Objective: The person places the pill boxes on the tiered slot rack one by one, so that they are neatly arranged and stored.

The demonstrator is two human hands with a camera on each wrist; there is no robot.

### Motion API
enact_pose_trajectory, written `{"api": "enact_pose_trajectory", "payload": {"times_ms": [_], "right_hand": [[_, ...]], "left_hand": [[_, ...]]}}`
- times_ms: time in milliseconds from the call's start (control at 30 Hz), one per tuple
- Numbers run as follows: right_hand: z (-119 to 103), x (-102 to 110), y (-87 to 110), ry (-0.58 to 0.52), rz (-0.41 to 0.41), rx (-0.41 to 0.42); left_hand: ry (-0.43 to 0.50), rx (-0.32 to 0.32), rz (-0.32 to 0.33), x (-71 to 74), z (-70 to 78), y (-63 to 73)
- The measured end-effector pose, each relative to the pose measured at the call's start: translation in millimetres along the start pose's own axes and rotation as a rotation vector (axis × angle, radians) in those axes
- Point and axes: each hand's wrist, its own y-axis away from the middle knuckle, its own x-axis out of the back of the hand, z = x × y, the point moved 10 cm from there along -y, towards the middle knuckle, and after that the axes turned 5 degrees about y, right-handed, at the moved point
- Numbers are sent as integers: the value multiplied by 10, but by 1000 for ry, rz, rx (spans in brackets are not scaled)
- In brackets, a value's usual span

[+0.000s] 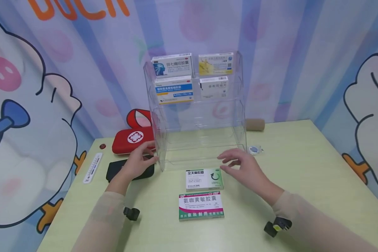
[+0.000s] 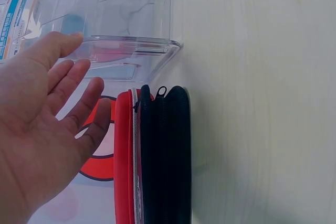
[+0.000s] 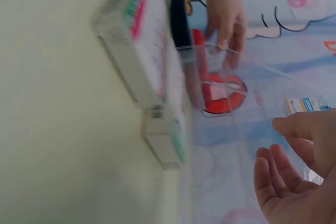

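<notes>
A clear acrylic tiered rack (image 1: 204, 154) stands on the table. My left hand (image 1: 136, 163) is at its left front edge, fingers loosely bent, the thumb tip right at the side panel in the left wrist view. My right hand (image 1: 243, 168) hovers by the rack's front right corner with loosely curved fingers and nothing between them. A white-and-green medicine box (image 1: 204, 179) lies before the rack, close under the right fingertips. Nearer to me lies a pink, white and green medicine box (image 1: 201, 206). The rack's upper tiers hold a blue-and-white box (image 1: 173, 90) and several other medicine boxes.
Left of the rack are a red first-aid case (image 1: 132, 140), a black zip case (image 1: 114, 169), a white thermometer-like strip (image 1: 92, 168) and a small brown disc (image 1: 102, 146). A brown roll (image 1: 255, 124) and a small packet (image 1: 255, 150) lie to the right. A printed curtain (image 1: 286, 70) hangs behind.
</notes>
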Motion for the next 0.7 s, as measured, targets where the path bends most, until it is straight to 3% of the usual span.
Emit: {"api": "enact_pose_trajectory", "payload": {"times_ms": [333, 700], "right_hand": [[154, -427, 503, 49, -195, -32], [208, -607, 641, 155, -312, -60]], "left_hand": [[-6, 4, 3, -10, 5, -1], [-23, -1, 9, 6, 17, 10]]}}
